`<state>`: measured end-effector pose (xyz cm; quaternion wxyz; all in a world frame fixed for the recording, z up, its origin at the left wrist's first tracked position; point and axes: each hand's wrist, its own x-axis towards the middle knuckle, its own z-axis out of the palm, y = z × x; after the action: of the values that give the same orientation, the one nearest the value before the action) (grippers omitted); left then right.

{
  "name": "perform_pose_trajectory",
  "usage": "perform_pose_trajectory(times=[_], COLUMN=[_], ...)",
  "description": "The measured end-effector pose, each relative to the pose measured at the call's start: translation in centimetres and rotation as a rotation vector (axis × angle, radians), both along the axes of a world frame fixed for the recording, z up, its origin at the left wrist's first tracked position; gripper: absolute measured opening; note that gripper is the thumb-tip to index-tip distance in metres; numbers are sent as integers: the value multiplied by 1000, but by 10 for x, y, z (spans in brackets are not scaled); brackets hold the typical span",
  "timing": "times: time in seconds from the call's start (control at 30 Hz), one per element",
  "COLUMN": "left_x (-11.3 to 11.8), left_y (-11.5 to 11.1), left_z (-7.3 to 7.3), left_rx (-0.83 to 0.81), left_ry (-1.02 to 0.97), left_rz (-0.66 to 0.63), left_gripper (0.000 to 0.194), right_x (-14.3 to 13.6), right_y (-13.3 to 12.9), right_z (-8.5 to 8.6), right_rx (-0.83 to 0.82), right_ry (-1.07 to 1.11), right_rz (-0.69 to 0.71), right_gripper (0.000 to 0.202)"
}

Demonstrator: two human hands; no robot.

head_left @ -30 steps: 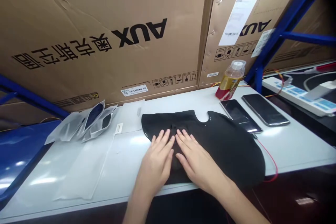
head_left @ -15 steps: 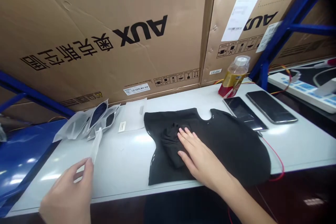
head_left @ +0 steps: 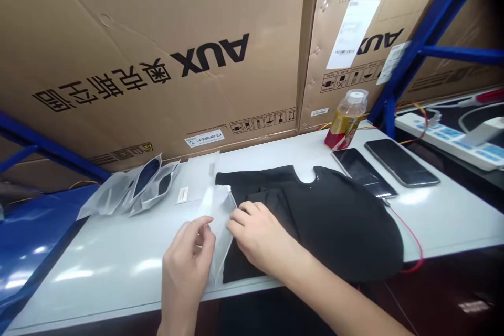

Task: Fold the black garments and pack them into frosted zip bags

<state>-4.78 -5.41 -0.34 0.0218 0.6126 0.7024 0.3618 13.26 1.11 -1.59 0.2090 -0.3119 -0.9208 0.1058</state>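
I have the right hand (head_left: 260, 236), at lower centre of the frame, with its curled fingertips holding the right edge of a translucent, frosted plastic bag (head_left: 220, 205). The left hand (head_left: 187, 260) is beside the bag's left side, thumb and fingers bent in narrow; I can't tell whether they grip film. The bag overlaps the left edge of a flat black fabric piece (head_left: 346, 220), spread from centre to lower right. Beyond, at centre right, I see a clear, red-and-yellow-labelled plastic bottle (head_left: 346, 123).
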Motion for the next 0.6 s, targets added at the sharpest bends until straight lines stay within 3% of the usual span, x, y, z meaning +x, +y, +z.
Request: perform_pose_trajectory(times=[0.17,0.3,0.37,0.43,0.5,0.6], left_x=[-24,-24,-19,-15,-11,-7], left_y=[5,16,21,25,28,29], left_z=[-3,-11,-15,-17,-18,-19], left_rx=[-105,-102,-88,-127,-169,-179], left_ry=[64,120,127,118,107,92], left_rz=[-179,-347,-381,-421,-435,-414], left_gripper=[31,27,26,24,25,27], right_x=[18,35,46,59,69,73], right_y=[13,14,13,11,9,4], right_z=[-8,-3,0,0,-5,-13], right_rx=[-82,-182,-165,-123,-113,-150], right_ry=[88,247,351,371,253,68], right_rz=[-9,36,-104,-421,-687,-745], right_gripper=[21,30,37,33,31,43])
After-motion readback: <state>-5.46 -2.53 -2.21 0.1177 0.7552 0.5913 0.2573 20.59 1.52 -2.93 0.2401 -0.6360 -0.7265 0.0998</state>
